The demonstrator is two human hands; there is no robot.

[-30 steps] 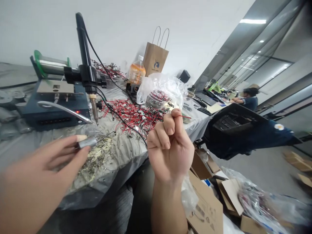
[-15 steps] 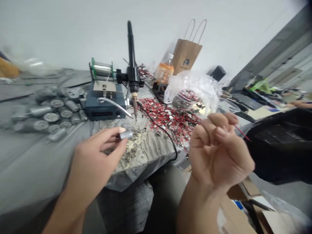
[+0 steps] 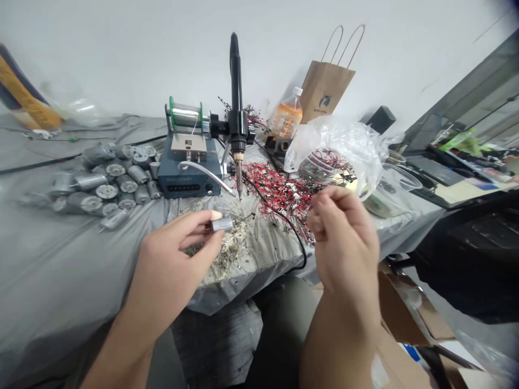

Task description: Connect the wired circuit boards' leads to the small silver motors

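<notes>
Small motor (image 3: 221,224), a shiny little metal can, round and smooth, sits pinched in the person's left hand (image 3: 174,259) between thumb and fingertips. It is just below and in front of the soldering iron (image 3: 235,81). The iron stands straight up in its holder, black on top, with a thin metal tip pointing down. The motor is near that tip but not touching it.

The right hand (image 3: 344,237) is up in the air to the right of the iron, with its fingers curled and pinched tight together. I cannot tell if anything thin is caught between them (a wire would be too small to see from here).

To me this looks like the lining-up step, with the motor's end turned toward the tip. Working this close calls for steady hands and for keeping skin off the tip, which I'd guess is hot.

Right of the iron lies a tangled heap of red wires (image 3: 279,192), thin and bendy, and a crinkly clear plastic bag (image 3: 348,143). Left of the iron is a blue box (image 3: 188,178) with a spool (image 3: 184,114) on top. Further left is a pile of more motors (image 3: 101,186). Under the iron, the grey tabletop (image 3: 60,259) cover is soft and wrinkled, sprinkled with tiny metal crumbs (image 3: 231,254).
</notes>
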